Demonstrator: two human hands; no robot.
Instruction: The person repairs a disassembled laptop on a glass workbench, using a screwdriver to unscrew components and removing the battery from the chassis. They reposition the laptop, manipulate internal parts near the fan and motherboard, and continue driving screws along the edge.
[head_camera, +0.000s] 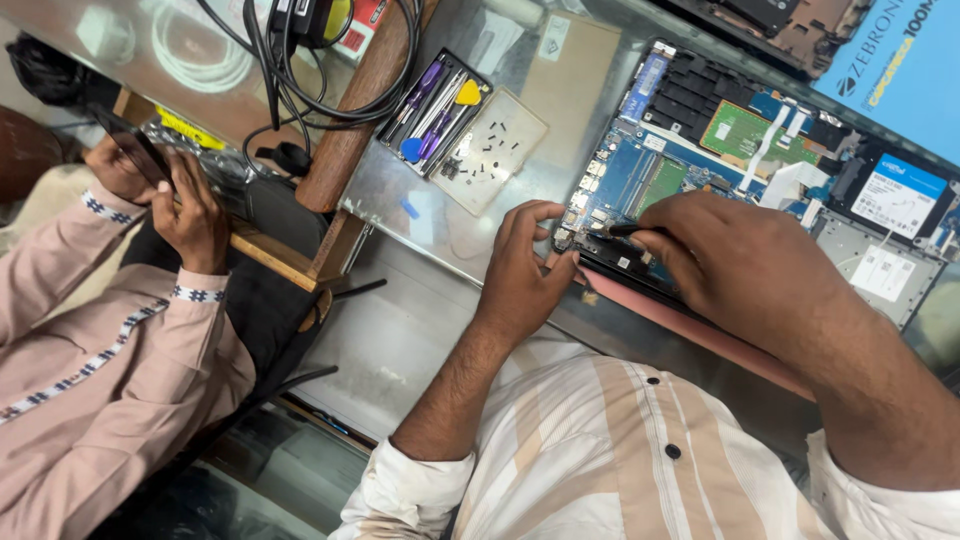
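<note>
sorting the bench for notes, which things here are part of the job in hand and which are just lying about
In use:
opened laptop
left hand steadying its corner
right hand holding a thin black tool

Lying about:
tool kit tray
small tray of loose screws
black cables
another person's hands holding a phone

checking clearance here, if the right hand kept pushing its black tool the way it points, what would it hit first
Probably the left hand's fingertips at the opened laptop's near corner. The right hand aims its black tool leftward toward them, though depth is unclear.
</note>
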